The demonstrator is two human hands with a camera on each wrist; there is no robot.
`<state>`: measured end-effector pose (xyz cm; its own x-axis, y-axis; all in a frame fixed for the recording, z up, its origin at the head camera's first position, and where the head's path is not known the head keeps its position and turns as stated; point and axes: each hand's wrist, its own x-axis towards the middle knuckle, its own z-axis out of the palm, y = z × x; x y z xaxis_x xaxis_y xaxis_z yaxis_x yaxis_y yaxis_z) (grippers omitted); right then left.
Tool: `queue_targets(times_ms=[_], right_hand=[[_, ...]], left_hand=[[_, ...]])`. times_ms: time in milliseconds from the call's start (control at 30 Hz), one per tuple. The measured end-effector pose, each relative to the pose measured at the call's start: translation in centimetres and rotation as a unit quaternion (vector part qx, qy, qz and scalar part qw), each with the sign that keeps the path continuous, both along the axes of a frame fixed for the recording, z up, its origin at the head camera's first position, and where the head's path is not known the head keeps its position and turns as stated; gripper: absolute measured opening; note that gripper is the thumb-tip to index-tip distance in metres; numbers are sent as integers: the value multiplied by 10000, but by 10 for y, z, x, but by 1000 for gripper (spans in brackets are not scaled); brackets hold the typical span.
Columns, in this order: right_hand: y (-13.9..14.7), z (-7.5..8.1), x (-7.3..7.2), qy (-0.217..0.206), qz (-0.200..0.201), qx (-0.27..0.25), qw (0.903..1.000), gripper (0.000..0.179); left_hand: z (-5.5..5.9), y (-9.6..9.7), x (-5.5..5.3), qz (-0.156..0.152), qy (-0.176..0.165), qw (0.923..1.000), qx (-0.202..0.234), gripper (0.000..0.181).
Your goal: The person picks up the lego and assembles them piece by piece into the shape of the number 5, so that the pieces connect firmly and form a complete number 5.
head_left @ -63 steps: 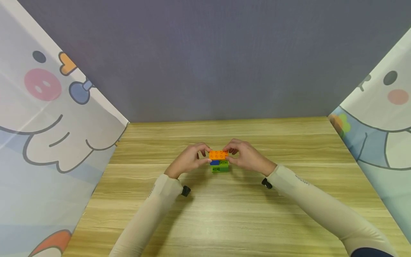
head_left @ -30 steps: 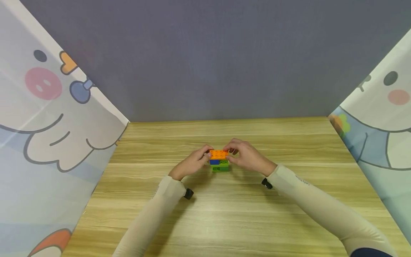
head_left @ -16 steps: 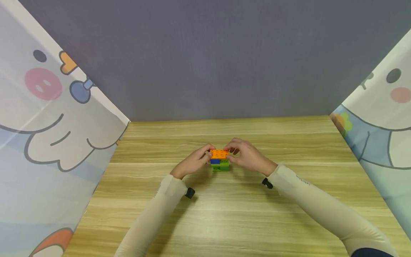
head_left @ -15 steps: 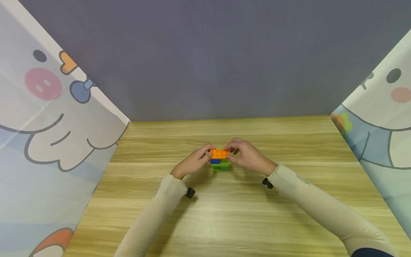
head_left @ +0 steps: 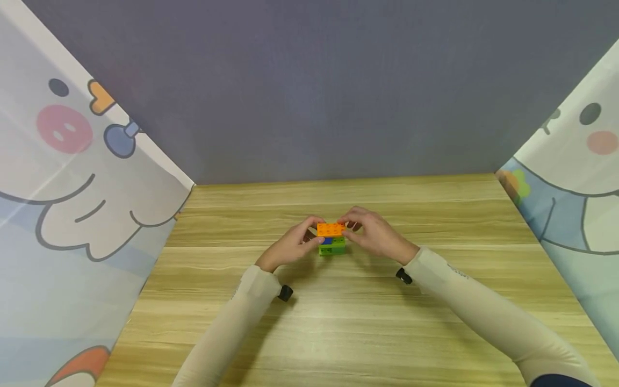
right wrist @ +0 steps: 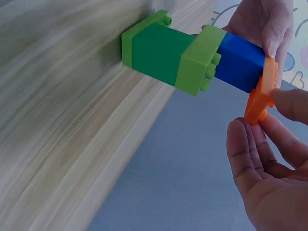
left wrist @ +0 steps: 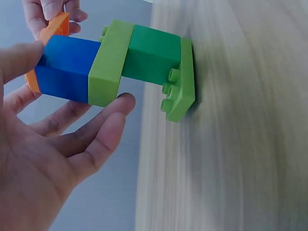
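A stack of toy building bricks stands on the wooden table. Its flat light-green base (left wrist: 185, 98) carries a darker green brick (right wrist: 159, 54), then a light-green brick (left wrist: 107, 67). A blue brick (left wrist: 70, 67) sits above, on the left half, capped by a flat orange brick (head_left: 330, 230) whose right end overhangs. My left hand (head_left: 288, 246) grips the orange brick's left end, thumb at its joint with the blue one and lower fingers loose alongside the stack. At the overhanging end, my right hand (head_left: 374, 235) pinches the orange brick between thumb and fingers.
The wooden tabletop (head_left: 338, 322) ends at a grey panel (head_left: 338, 91) behind the stack. Cartoon-printed sheets (head_left: 87, 215) line both sides. A black wrist camera (head_left: 286, 293) juts from the left sleeve, another device (head_left: 403, 276) from the right.
My left thumb moved onto the orange brick's top, then has slid down to its near side, spreading from the index finger. My right hand has kept nearly still on its end.
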<state>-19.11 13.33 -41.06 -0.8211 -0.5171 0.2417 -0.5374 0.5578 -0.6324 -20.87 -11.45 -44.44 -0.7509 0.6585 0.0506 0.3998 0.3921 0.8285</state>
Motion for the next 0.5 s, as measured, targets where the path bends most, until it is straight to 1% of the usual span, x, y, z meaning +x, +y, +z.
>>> queue_targets(times_ms=[167, 367, 500], right_hand=[[2, 4, -1, 36, -41, -244, 9997, 23], [4, 10, -2, 240, 0, -486, 9985, 20], [6, 14, -1, 278, 39, -654, 9975, 24]], left_hand=[[4, 0, -1, 76, 96, 9999, 20, 35], [15, 3, 1, 43, 87, 9998, 165, 36], [21, 3, 1, 115, 298, 9994, 130, 38]])
